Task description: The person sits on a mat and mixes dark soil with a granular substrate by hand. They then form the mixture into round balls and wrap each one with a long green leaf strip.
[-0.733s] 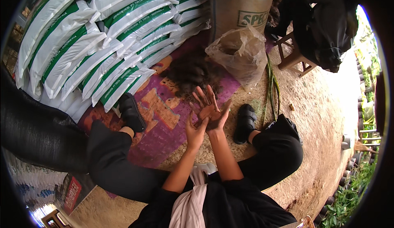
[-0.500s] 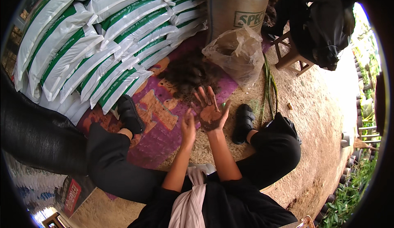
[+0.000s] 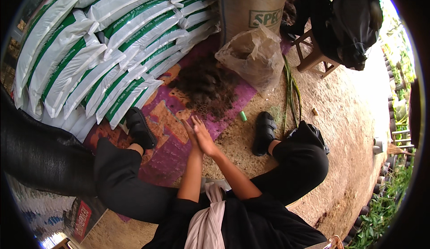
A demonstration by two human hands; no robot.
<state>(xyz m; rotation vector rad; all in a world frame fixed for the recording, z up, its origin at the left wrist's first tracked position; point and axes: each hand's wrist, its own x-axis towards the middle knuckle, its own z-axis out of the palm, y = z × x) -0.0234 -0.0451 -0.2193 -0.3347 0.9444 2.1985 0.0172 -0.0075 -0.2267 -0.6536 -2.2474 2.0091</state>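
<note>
Scarf [image 3: 208, 224], pale and twisted, hangs nearest over black shirt. Both forearms come up from the near side, left one nearly straight, right one slanting left. Left hand [image 3: 193, 138] and right hand [image 3: 205, 139] now meet palm to palm; half a second ago they were apart, right palm turned up with fingers spread. Fingers point far, straight and flat, side by side; right hand shows its back. Grip: neither hand curled around anything; can't tell if anything sits between the palms. Black sandals left [image 3: 141, 129] and right [image 3: 265, 133] of the hands, on the person's feet. Purple and orange mat [image 3: 163, 161] under the left foot, running far. Green cylinder [image 3: 243, 116] on bare ground just beside the mat's right edge, now in full view; earlier mostly behind the right hand. Dark crumbly heap [image 3: 207, 86] on the mat, just far of the fingertips, apart from them. Leaf strips [image 3: 292, 94] right. Clear plastic bag [image 3: 255, 63] far right of heap, tall sack [image 3: 253, 0] behind it. White-and-green packed bags [image 3: 143, 31] stacked far left. Another person [image 3: 349, 27] in dark clothes, far right, by brown stool [image 3: 316, 60].
</note>
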